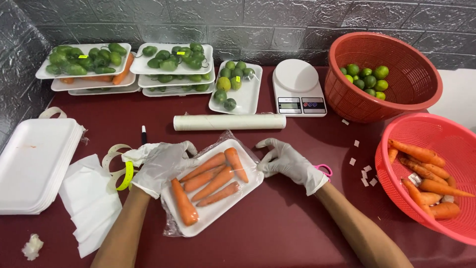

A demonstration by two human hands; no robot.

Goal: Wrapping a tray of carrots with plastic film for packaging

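Maroon table [277,233] – white foam tray [208,211] of 5 carrots [214,182] sits at centre, 6 o'clock of the film roll [229,122]. Gloved left hand [161,166] grips the clear film [237,144] at the tray's 9 o'clock edge; right hand [287,163] pinches it at 3 – best pulled taut, evenly.

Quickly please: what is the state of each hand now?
Left hand: shut on the plastic wrap at the carrot tray.
Right hand: pinching the wrap's other edge.

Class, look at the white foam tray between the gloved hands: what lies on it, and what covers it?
On the white foam tray lie five carrots, under clear plastic film that the left hand and right hand grip at its sides. The tabletop beneath the tray is hidden.
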